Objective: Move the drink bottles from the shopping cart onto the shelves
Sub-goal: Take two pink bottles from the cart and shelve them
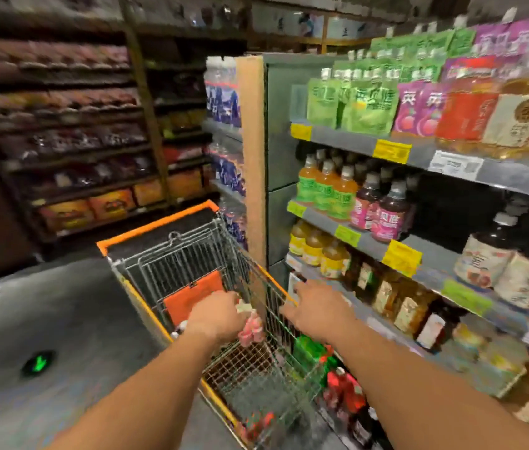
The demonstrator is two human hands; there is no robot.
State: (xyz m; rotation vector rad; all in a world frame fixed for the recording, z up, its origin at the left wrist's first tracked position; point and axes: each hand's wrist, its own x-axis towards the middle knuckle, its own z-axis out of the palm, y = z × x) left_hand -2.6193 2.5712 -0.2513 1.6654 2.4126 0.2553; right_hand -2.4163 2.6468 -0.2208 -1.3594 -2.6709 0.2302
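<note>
Clearly the fingers of the left hand (216,316) are curled tight round the top of a small pink-labelled drink bottle with a pale cap (250,326), which hangs from that grip just above the wire floor of the orange-trimmed metal shopping cart (156,237). The right hand (316,308) is spread open, fingers apart, holding nothing; it reaches over the cart's right rim toward the grey metal shelves (367,243), though blur hides whether it touches the rim. This looks like the lifting step: one bottle gripped and on its way out of the basket. More bottles, red-labelled and dark, lie in the near corner of the cart (344,391). The next move probably calls for carrying the pink bottle up and right to the shelf where matching pink-labelled bottles (386,216) stand, then setting it upright in the gap beside them without knocking the front row.
</note>
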